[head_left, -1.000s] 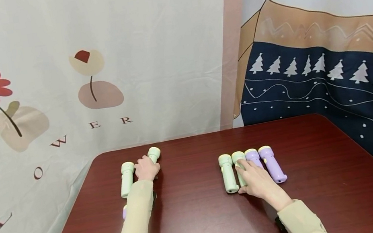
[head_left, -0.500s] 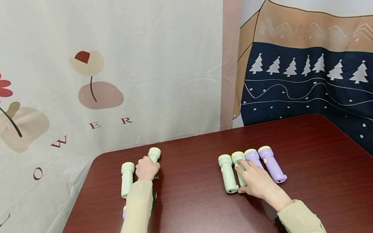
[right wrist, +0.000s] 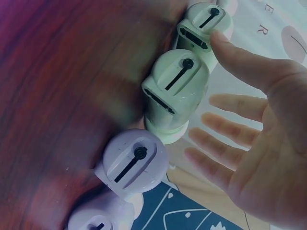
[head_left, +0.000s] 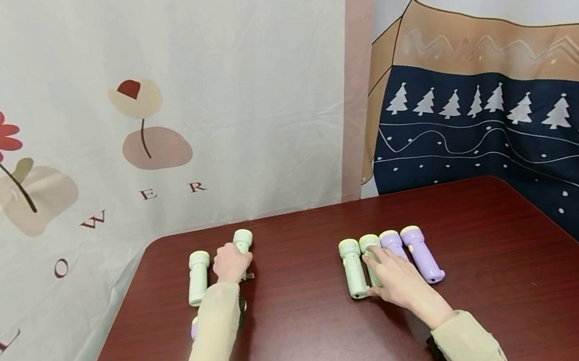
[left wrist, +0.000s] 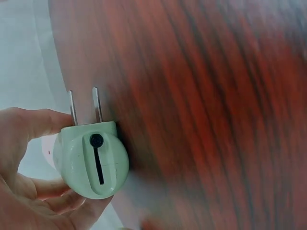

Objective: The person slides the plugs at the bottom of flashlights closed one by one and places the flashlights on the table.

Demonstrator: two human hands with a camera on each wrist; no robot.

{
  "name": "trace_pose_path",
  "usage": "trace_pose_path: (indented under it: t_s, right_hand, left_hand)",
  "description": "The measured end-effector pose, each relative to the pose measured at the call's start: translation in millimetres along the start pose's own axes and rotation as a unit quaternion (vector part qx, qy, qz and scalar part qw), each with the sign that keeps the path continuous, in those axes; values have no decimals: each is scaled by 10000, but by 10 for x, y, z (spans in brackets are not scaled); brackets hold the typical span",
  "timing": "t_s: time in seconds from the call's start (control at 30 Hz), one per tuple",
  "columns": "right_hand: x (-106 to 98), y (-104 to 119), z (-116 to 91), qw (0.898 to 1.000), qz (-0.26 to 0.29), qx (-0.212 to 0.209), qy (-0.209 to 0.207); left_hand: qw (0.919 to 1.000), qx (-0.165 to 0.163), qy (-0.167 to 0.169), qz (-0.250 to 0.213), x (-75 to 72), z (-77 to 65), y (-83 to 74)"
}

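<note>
My left hand grips a pale green flashlight, thumb on one side and fingers curled on the other. In the left wrist view, two metal plug prongs stick out from that flashlight's tail end. A second green flashlight lies to the left of this hand, and a purple flashlight is mostly hidden behind the forearm. Over a row of flashlights at the right, my right hand is spread with relaxed fingers, nearest to the inner green flashlight. Its thumb tip overlaps the outer green flashlight in the right wrist view.
Two purple flashlights, an inner one and an outer one, complete the row beside the green pair. Everything lies on a dark red wooden table. Behind its far edge hang a flower-printed curtain and a tree-patterned cloth.
My left hand has shifted slightly to the right with the green flashlight, and its prongs now show below the hand. The right hand stays nearly where it was.
</note>
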State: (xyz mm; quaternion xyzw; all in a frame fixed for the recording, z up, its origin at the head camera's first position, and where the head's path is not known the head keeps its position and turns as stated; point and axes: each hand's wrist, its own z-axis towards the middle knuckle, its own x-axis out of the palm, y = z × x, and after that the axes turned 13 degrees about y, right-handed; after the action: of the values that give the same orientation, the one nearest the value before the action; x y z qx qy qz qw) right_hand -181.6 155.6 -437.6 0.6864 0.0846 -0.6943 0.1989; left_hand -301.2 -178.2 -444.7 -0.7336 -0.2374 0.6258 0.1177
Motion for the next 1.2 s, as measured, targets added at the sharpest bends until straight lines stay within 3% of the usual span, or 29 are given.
trace_pose_path:
  t_s: [0.57,1.2]
  right_hand:
    - [-40,50,21,9995,-137,-63,-260]
    - [-59,123,46,9987,-120,-108,-473]
  left_hand:
    - [9986,-39,-254,-453,97,-269,-246]
    - [9906,527,-767,-1002,276,-618,-597]
